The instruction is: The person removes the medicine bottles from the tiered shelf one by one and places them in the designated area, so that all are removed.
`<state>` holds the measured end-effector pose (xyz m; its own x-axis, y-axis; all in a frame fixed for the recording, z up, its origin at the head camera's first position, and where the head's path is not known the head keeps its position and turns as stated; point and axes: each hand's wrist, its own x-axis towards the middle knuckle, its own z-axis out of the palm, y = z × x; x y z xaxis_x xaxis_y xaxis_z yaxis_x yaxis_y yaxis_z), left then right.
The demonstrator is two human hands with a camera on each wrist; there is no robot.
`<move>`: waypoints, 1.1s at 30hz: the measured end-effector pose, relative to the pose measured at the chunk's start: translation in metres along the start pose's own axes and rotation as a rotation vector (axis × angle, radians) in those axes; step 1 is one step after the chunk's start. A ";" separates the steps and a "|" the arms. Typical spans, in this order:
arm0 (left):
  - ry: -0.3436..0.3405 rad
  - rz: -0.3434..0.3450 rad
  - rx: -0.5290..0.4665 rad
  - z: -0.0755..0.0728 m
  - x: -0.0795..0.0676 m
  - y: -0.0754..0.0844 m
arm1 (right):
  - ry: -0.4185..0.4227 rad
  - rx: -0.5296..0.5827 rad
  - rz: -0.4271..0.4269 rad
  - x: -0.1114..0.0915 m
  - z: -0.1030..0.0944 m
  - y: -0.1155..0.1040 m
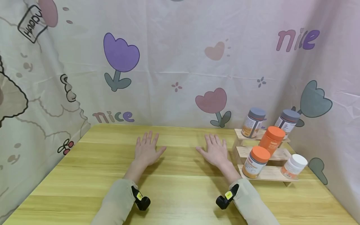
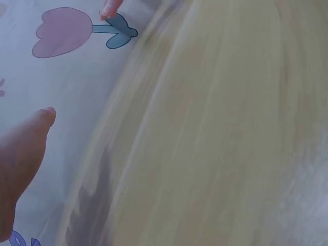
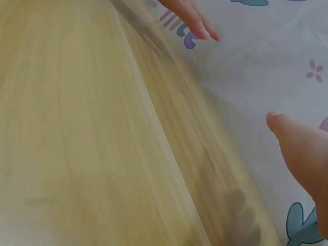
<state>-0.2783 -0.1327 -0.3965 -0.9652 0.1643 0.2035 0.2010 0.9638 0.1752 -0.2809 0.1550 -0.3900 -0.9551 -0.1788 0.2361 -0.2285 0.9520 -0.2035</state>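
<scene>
In the head view my left hand [image 1: 146,151] is over the wooden table [image 1: 174,193], palm down with fingers spread, holding nothing. My right hand [image 1: 216,152] mirrors it, fingers also spread and holding nothing. Each wrist view shows the thumb of its own hand against the patterned cloth, with shadows on the tabletop. Nearest to the right hand is a small stepped wooden rack [image 1: 270,172]. On it stand an orange-lidded jar [image 1: 255,162], an orange bottle [image 1: 272,140], a white-lidded bottle [image 1: 294,166] and two grey-lidded jars, one at the left [image 1: 253,122] and one at the right [image 1: 287,121].
A pale cloth [image 1: 174,56] printed with flowers and words hangs behind the table and along its sides. Both sleeves carry a small black camera, one on the left wrist [image 1: 142,201] and one on the right wrist [image 1: 224,201].
</scene>
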 end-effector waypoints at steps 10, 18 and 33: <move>-0.032 0.014 -0.272 -0.011 -0.003 0.025 | 0.034 0.194 -0.093 -0.011 -0.020 -0.003; -0.057 0.056 -0.691 -0.028 -0.013 0.061 | -0.023 0.493 -0.097 -0.029 -0.060 0.003; -0.157 0.198 -0.978 -0.045 -0.042 0.136 | 0.071 0.711 -0.213 -0.087 -0.155 0.050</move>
<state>-0.2027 -0.0183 -0.3379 -0.8965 0.3965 0.1976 0.3408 0.3324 0.8794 -0.1801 0.2569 -0.2734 -0.8678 -0.3021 0.3946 -0.4968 0.5038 -0.7067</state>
